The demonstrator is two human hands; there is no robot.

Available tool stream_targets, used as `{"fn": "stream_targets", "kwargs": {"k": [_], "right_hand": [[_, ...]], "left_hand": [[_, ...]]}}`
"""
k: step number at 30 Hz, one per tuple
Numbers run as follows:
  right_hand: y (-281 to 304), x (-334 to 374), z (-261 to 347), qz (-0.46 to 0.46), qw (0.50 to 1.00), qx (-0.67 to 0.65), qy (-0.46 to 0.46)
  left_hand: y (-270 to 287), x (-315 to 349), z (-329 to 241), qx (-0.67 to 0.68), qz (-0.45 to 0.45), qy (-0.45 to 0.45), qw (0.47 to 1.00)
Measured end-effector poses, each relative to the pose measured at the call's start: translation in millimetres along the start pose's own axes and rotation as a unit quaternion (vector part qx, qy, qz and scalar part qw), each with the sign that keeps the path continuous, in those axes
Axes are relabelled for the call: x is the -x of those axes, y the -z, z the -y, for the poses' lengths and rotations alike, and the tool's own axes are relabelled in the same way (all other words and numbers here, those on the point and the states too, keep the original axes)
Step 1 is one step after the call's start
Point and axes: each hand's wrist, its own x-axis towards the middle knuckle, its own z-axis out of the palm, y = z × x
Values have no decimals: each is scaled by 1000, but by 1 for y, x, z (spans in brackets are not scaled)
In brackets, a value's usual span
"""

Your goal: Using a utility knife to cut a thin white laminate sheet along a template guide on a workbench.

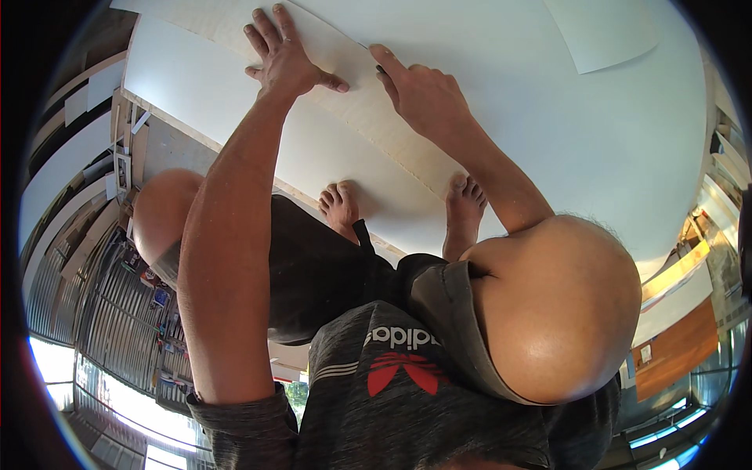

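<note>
A long pale wooden strip (362,125) lies slantwise over a large white sheet (564,149). My left hand (283,63) is spread on the strip, fingers apart and thumb stretched out to the right, with nothing in it. Just across the strip's right edge, my right hand (423,94) is closed around a slim dark tool (381,70), perhaps a cutter knife. Most of that tool is hidden by the fingers; its tip points at a thin dark line running up and left along the strip.
My bare feet (340,205) stand on the white surface, between my bent knees. A loose white piece (603,35) lies at the far right. Stacked boards (78,157) line the left side, and a brown panel (677,345) and a yellowish plank (675,270) are at the right.
</note>
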Motion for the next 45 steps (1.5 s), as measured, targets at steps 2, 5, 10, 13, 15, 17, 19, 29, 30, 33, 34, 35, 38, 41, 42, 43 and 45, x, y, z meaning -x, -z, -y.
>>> {"fn": "stream_targets", "kwargs": {"k": [2, 5, 10, 13, 15, 17, 19, 29, 30, 33, 34, 35, 38, 41, 42, 43, 45], "right_hand": [[-2, -7, 2, -25, 999, 9, 28], [-1, -11, 12, -23, 1000, 1, 21], [3, -11, 21, 0, 1000, 1, -1], [7, -13, 21, -1, 1000, -7, -5], [7, -15, 21, 4, 1000, -7, -9], [5, -17, 19, 7, 1000, -17, -16], [2, -19, 23, 4, 1000, -9, -8], [4, -14, 14, 19, 1000, 5, 12], [4, -7, 9, 19, 1000, 4, 8], [3, 28, -4, 75, 997, 11, -33], [1, 42, -9, 86, 995, 16, -54], [-1, 54, -15, 96, 992, 21, -74], [-10, 77, -29, 97, 991, 34, -85], [-2, 75, -23, 131, 985, 11, -110], [2, 75, -21, 131, 985, 11, -108], [8, 74, -19, 143, 982, -5, -121], [18, 72, -13, 154, 979, -22, -131]], "left_hand": [[2, 0, -5, 14, -1, -1, 1000], [2, 0, -4, 15, 3, 5, 1000], [9, -7, -12, -10, 50, 80, 995], [7, -4, -11, -1, 44, 73, 996], [8, -5, -13, -8, 49, 79, 996], [8, -7, -17, -14, 56, 80, 995], [8, -5, -14, -5, 55, 78, 995], [3, -7, -10, -8, 41, 76, 996], [-1, -8, -11, -7, 37, 68, 997], [3, -4, -8, -8, 38, 63, 997], [4, -4, -8, -7, 39, 61, 997], [3, -1, -6, -6, 41, 60, 997], [-4, 0, 1, 5, 3, -5, 1000], [-6, -2, 3, 5, -1, -9, 1000], [-6, 0, 3, 5, 4, -8, 1000], [-6, 1, 3, 5, 9, -6, 1000], [-6, 1, 4, 3, 4, -5, 1000]]}}
